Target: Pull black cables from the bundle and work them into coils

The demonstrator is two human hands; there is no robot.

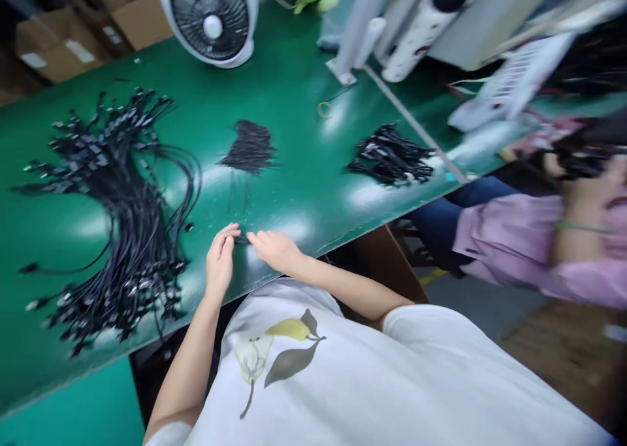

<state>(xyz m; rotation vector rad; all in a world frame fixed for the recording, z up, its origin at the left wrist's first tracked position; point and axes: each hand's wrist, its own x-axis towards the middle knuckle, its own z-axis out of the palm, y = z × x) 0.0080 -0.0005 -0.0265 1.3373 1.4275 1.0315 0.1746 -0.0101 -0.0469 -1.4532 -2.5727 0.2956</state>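
Observation:
My left hand (220, 260) and my right hand (277, 249) meet near the front edge of the green table. Their fingers are closed on a small black cable (241, 240), which is mostly hidden. Left of my hands lies a large heap of long black cables (130, 217) with metal-tipped plugs at both ends. Straight ahead is a pile of thin, short black strips (249, 147) that look like twist ties. To the right rests a pile of short, folded black cable bundles (392, 155).
A white fan (211, 21) stands at the back of the green table (294, 191). Grey posts (360, 28) and a white bottle-like object (416, 34) stand at back right. Cardboard boxes (59, 44) are behind. A co-worker's pink sleeve (509, 237) is at right.

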